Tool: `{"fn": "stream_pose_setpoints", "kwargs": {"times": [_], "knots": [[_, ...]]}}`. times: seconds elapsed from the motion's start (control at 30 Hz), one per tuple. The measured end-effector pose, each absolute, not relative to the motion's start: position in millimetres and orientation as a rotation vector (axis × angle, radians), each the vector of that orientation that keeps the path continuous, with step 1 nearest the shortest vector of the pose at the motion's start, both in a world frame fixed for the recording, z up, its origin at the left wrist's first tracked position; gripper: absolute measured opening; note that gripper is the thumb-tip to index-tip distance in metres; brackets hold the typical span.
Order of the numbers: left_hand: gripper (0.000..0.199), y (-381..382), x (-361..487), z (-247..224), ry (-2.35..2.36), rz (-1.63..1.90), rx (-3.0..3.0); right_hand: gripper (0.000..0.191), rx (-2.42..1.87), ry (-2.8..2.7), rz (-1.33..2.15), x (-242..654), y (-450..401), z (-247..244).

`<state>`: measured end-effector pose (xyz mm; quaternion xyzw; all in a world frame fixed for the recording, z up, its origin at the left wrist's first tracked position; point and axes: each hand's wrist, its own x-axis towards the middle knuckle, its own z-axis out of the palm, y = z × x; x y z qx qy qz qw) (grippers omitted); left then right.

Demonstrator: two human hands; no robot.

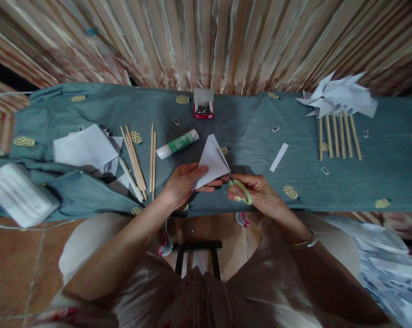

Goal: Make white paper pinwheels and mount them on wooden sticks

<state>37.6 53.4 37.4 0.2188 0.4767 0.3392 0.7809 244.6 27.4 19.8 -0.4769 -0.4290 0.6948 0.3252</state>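
Pinched between the thumb and fingers of my left hand (185,183) is a folded white sheet of paper (211,164), triangular in outline. My right hand (255,189) is closed around the pale green handles of a pair of scissors (245,192). Their blades meet the right side of the paper near its lower right corner; the paper partly hides them. Just beyond my left hand lies a glue stick (177,144) with a green label. A narrow white paper strip (279,157) rests on the cloth right of the scissors.
Wooden sticks (134,157) and white paper sheets (86,148) lie to the left, near a white power-strip-like box (21,196). An open red box (203,109) of small metal pieces stands at the back. Paper pinwheels (342,96) on sticks lie at the right. Patterned green cloth (304,136) covers the table.
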Motion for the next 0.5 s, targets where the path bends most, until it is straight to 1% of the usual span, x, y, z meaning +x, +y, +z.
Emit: {"fn": "stream_pose_setpoints", "kwargs": {"times": [0.13,0.37,0.5], "knots": [[0.020,50.8,39.1,38.7,1.025,0.687,0.464,0.047,-1.243,-1.151,1.793,245.9,26.6,19.3],[0.016,49.8,39.3,39.0,1.038,0.685,0.448,0.041,-1.263,-1.136,1.849,245.2,26.2,22.1],[0.013,48.5,39.3,37.8,1.044,0.681,0.461,0.052,-1.285,-1.057,1.862,245.2,25.3,18.8]]}}
